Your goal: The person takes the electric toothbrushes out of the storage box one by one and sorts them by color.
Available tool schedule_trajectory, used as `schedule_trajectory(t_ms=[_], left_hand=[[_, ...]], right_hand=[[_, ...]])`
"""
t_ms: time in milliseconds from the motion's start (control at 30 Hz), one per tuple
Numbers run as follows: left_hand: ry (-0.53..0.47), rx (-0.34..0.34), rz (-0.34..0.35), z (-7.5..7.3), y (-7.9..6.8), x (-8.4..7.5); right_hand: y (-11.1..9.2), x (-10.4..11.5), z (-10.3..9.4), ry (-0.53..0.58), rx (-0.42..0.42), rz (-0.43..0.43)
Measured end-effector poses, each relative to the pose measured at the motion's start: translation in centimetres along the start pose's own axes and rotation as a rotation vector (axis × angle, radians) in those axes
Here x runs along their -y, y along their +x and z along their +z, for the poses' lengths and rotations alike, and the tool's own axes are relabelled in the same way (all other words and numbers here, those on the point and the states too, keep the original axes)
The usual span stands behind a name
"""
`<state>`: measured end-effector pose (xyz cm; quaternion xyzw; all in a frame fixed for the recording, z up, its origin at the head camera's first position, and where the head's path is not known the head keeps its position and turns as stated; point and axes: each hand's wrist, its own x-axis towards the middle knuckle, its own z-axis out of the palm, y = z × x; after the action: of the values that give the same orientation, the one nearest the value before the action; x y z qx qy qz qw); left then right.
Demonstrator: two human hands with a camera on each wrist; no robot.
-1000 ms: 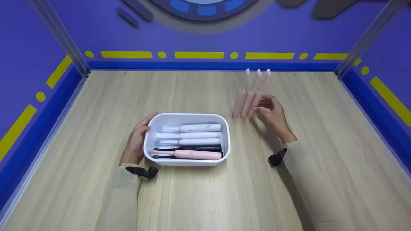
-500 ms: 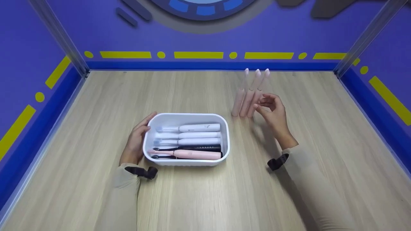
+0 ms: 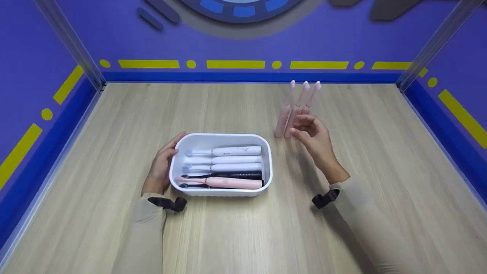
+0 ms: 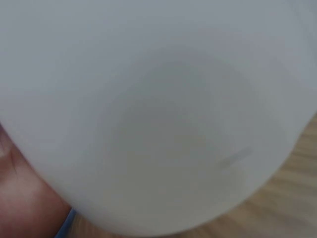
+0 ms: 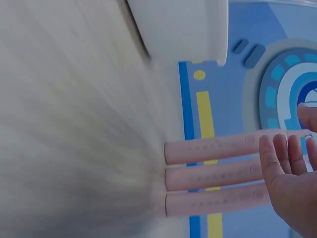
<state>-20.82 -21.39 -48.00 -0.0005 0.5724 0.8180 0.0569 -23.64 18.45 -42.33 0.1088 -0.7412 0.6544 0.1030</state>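
Three pink electric toothbrushes (image 3: pixel 282 121) stand upright side by side on the table, bristle heads at the top. My right hand (image 3: pixel 317 142) is in front of them, its thumb and loosely bent fingers apart and overlapping the middle and right brushes. In the right wrist view, the hand's fingertips (image 5: pixel 282 148) are near the upper part of the handles. A white plastic bin (image 3: pixel 221 193) stands at centre left, holding several electric toothbrushes in a row: white ones (image 3: pixel 236 151), black ones and a pink one (image 3: pixel 234 183) in front. My left hand (image 3: pixel 159 169) lies against the bin's left outer wall.
Wood-grain table (image 3: pixel 243 236) spreads around the bin. Purple-blue panels with yellow dashes (image 3: pixel 236 64) close off the back and both sides, joined by metal corner posts. A black wrist camera (image 3: pixel 325 198) sits on each sleeve.
My right hand has shifted left and slightly toward me, from beside the right-hand pink toothbrush to in front of the middle and right ones. The left hand and bin stay put.
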Motion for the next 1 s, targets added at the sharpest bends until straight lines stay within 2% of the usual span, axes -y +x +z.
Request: schedule_trajectory(t_ms=[233, 500, 800, 1000], left_hand=[[-0.005, -0.008, 0.000, 0.0, 0.0, 0.1], [0.002, -0.009, -0.003, 0.0, 0.0, 0.0], [-0.012, -0.011, -0.006, 0.1, 0.0, 0.0], [-0.019, -0.016, -0.006, 0.1, 0.0, 0.0]], right_hand=[[-0.4, 1.0, 1.3, 0.005, 0.134, 0.036], [-0.7, 2.3, 2.8, 0.023, 0.377, 0.095], [-0.8, 3.9, 4.2, -0.114, 0.618, 0.115], [-0.6, 4.5, 5.0, -0.258, 0.782, 0.027]])
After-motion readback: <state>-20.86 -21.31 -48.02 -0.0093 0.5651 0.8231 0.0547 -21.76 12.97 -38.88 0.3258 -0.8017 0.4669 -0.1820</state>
